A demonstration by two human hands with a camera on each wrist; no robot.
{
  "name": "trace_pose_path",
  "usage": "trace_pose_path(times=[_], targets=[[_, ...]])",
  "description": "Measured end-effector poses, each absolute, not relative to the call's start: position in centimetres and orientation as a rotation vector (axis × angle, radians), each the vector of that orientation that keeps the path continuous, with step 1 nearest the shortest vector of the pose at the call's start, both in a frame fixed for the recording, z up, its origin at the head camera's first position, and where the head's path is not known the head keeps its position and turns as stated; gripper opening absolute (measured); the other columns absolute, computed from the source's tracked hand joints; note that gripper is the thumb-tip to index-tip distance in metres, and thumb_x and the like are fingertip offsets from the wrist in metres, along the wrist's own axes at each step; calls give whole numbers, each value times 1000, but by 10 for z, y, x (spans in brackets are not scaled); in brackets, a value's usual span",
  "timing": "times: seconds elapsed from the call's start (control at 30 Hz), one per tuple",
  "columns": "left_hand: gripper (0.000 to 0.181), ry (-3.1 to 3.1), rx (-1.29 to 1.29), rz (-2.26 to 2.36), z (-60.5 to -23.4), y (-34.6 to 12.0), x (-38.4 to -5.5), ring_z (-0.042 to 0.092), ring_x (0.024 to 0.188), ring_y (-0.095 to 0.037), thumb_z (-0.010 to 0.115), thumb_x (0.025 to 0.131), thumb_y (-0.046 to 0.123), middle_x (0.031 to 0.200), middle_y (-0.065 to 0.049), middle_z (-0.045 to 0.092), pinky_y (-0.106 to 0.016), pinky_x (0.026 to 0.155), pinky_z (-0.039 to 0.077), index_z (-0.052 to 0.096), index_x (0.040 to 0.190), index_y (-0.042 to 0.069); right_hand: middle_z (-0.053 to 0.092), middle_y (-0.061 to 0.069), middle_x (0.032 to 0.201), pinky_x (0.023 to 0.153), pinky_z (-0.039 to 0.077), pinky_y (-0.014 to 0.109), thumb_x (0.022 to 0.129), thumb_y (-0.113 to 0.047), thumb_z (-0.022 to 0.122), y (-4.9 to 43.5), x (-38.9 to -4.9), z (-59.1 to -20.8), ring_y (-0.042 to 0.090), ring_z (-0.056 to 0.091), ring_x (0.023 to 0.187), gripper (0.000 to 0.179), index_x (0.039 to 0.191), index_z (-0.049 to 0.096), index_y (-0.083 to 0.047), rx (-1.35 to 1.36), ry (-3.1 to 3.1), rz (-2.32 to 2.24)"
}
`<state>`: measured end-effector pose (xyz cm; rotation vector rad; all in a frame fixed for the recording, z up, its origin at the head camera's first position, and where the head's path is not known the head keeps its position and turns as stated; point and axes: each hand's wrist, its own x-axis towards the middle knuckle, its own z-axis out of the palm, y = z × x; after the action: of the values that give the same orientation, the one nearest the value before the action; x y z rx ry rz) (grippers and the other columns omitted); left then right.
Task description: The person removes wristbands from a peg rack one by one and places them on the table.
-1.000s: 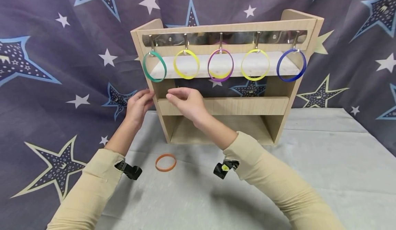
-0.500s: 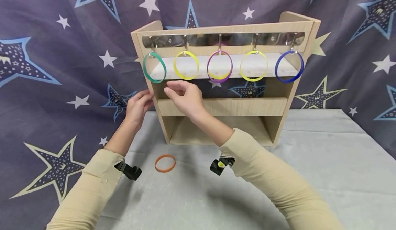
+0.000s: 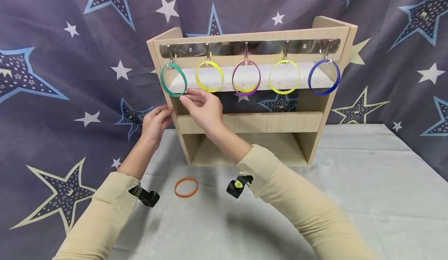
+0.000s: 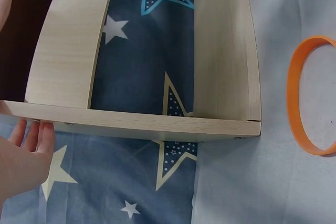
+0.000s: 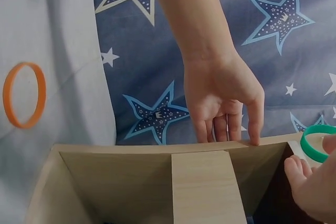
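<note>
Several silicone wristbands hang from the metal hook rail (image 3: 227, 49) of a wooden shelf unit (image 3: 252, 122). From the left they are a green wristband (image 3: 163, 82), a yellow wristband (image 3: 198, 79), a purple wristband (image 3: 259, 80), another yellow wristband (image 3: 298, 75) and a blue wristband (image 3: 336, 83). My right hand (image 3: 206, 110) is at the green band's lower edge, thumb and forefinger slightly apart; whether they touch it is unclear. Fingers of my left hand (image 3: 154, 126) rest against the outside of the left side panel.
An orange wristband (image 3: 177, 192) lies on the grey cloth-covered table (image 3: 364, 182) in front of the unit. Behind the unit hangs a dark curtain (image 3: 245, 7) with stars. More yellow shows through the purple loop.
My right hand has moved up and left to the lower edge of the green wristband. The left hand has stayed at the side panel. The head view has shifted slightly.
</note>
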<state>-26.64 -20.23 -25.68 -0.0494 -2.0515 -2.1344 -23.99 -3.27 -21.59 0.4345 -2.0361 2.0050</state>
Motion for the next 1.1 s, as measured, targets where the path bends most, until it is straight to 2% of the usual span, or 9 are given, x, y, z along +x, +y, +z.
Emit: trace_pose_path(times=[0.13, 0.27, 0.43, 0.57, 1.1], targets=[[26, -2041, -60, -2141, -258, -202, -267, 58, 99, 0, 55, 96, 19, 105, 9, 55, -27, 111, 42, 52, 118, 5, 72, 16, 109, 80, 59, 20, 85, -12, 72, -36, -243, -217, 23, 70, 102, 35, 118, 65, -3, 402, -1939, 2133], [24, -2045, -56, -2138, -258, -203, -268, 59, 98, 0, 55, 96, 19, 105, 9, 56, -27, 111, 43, 53, 117, 6, 71, 21, 109, 85, 60, 33, 84, -9, 73, -39, -244, -216, 31, 70, 101, 34, 115, 65, 2, 384, -1843, 2236], [44, -2060, -43, -2129, -258, -203, -267, 59, 100, 0, 55, 96, 20, 106, 9, 56, -29, 113, 41, 47, 133, -2, 68, 29, 106, 90, 57, 46, 85, -3, 71, -43, -240, -213, 42, 67, 100, 26, 108, 64, 8, 338, -1697, 2399], [53, -2079, -24, -2109, -258, -203, -267, 58, 101, 0, 54, 97, 21, 106, 10, 55, -31, 115, 39, 41, 140, -5, 67, 31, 106, 92, 56, 47, 86, -2, 69, -46, -234, -210, 43, 66, 103, 23, 106, 64, 8, 300, -1649, 2500], [50, -2072, -39, -2108, -259, -203, -267, 59, 100, 1, 54, 96, 20, 106, 11, 56, -33, 115, 39, 44, 137, -5, 65, 33, 108, 92, 56, 49, 86, 0, 69, -46, -234, -204, 44, 65, 101, 25, 107, 63, 12, 302, -1648, 2516]])
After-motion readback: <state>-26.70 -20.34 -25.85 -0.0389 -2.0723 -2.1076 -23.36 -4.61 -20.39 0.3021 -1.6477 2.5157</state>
